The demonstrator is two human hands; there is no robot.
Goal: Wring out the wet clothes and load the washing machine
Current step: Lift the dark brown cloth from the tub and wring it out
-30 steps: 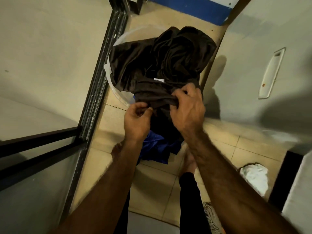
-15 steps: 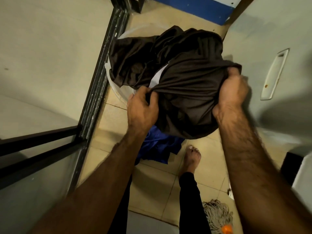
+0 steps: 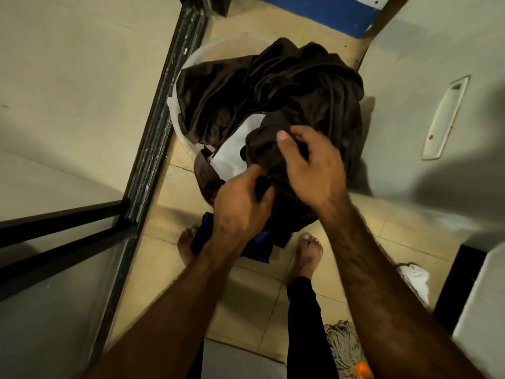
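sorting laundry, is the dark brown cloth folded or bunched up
Bunched up: the dark brown cloth lies in crumpled heaps over the white plastic tub, both hands gripping it.

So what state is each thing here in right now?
Brown cloth: bunched, heaped over the bucket.
White bucket: upright on the floor, mostly covered.
Left hand: closed on the brown cloth.
Right hand: fingers gathering the cloth.
Blue cloth: hanging below the hands.
Mop: lying on the floor.

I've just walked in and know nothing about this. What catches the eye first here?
First, the big dark brown cloth heaped over a pale bucket at the middle of the tiled floor, with a white patch showing in its folds. Both hands work its near edge: the left hand pinches it, the right hand rests on top. Below them lie a blue cloth and two bare feet.
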